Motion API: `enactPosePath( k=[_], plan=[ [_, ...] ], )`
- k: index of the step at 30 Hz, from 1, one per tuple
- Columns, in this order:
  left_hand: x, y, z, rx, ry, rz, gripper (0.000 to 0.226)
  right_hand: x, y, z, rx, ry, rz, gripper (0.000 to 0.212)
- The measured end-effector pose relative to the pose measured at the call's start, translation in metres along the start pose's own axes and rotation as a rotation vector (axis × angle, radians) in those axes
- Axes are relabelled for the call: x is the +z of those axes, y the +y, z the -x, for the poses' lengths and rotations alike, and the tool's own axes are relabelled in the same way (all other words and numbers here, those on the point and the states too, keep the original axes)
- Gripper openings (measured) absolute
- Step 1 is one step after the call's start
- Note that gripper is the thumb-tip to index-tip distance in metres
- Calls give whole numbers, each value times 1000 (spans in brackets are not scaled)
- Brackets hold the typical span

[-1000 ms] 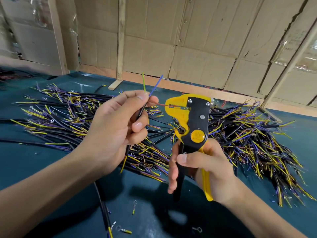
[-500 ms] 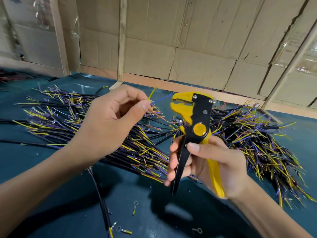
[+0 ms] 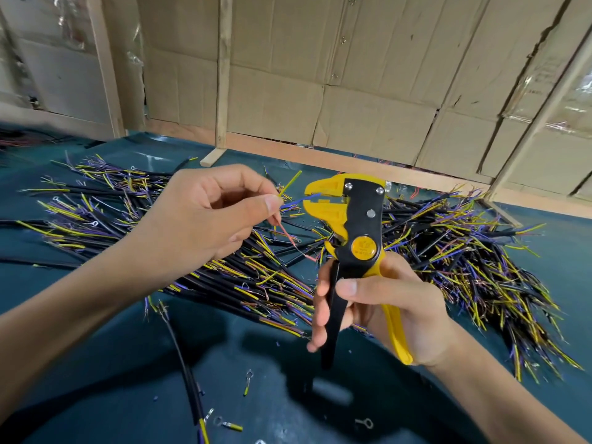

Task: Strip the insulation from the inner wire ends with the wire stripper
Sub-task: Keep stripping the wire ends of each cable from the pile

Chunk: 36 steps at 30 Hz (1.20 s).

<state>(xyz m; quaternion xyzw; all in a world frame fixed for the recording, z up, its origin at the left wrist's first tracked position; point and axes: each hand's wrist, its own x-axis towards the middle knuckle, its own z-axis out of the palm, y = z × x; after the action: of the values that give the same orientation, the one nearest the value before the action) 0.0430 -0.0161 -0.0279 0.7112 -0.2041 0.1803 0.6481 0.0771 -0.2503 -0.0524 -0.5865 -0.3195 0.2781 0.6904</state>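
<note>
Left hand [image 3: 205, 216] fingers pinching the blue wire [image 3: 299, 201] into the wire stripper [image 3: 349, 219], right hand [image 3: 390, 309] curled round the handles, so squeezing off-centre probably nicks strands.

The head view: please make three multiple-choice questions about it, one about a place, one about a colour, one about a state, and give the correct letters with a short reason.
1. Where is the tip of the blue wire?
A. at the stripper's yellow mouth
B. flat on the table
C. under the right hand

2. Which colour is the inner wire that points up from the left hand?
A. white
B. yellow-green
C. orange

3. How is the wire stripper held?
A. lying loose on the wire pile
C. pinched by the left hand
B. gripped at its handles by the right hand

Answers: 1 A, the blue tip reaches between the yellow parts; 2 B, the yellow-green wire rises above the fingertips; 3 B, fingers wrap both handles.
</note>
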Motion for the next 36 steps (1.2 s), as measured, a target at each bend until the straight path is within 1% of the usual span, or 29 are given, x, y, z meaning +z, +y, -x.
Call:
enactPosePath(
  k=[5, 8, 11, 13, 15, 16, 17, 19, 20, 22, 23, 24, 25, 26, 28, 29, 30, 33, 36],
  plan=[
    [-3, 1, -1, -67, 25, 23, 15, -3, 3, -1, 12, 3, 3, 20],
    [-4, 0, -1, -89, -3, 25, 15, -4, 4, -1, 11, -10, 26, 17],
    [-5, 0, -1, -105, 0, 31, 11, -2, 2, -1, 25, 15, 68, 14],
    [-6, 0, -2, -115, 11, 34, 11, 1, 3, -2, 16, 93, 143, 14],
    [-5, 1, -3, -115, 21, 38, 11, 5, 5, -2, -12, 217, 190, 20],
    [-5, 0, -3, -111, 29, 46, 12, 7, 6, -3, -16, 251, 169, 23],
    [-6, -1, -3, -104, 37, 56, 12, 10, 6, -3, -14, 251, 115, 24],
    [-5, -3, -2, -80, 42, 60, 12, 16, 7, -5, -33, 216, -49, 25],
    [-3, -5, -1, -61, 37, 41, 10, 18, 7, -6, -64, 211, -122, 30],
    [2, -12, 2, 1, 14, -64, 8, 21, 9, -10, -133, 234, -202, 44],
    [7, -15, 5, 57, -17, -173, 7, 21, 9, -11, -153, 246, -225, 52],
    [10, -18, 7, 134, -59, -320, 7, 20, 9, -12, -165, 250, -229, 54],
    [15, -20, 10, 225, -101, -469, 9, 19, 8, -12, -169, 251, -205, 51],
    [18, -23, 11, 304, -125, -576, 11, 16, 8, -11, -169, 263, -157, 40],
    [21, -27, 13, 332, -111, -652, 13, 13, 7, -10, -169, 313, -68, 13],
    [20, -29, 13, 338, -93, -665, 15, 12, 7, -11, -171, 346, -55, 4],
    [19, -31, 13, 344, -84, -679, 18, 11, 6, -11, -177, 379, -62, 2],
    [13, -38, 12, 351, -82, -717, 32, 4, 0, -12, -239, 454, -106, 5],
    [-1, -44, 7, 263, -56, -797, 39, -10, -15, -7, -345, 541, -125, 6]
  ],
)
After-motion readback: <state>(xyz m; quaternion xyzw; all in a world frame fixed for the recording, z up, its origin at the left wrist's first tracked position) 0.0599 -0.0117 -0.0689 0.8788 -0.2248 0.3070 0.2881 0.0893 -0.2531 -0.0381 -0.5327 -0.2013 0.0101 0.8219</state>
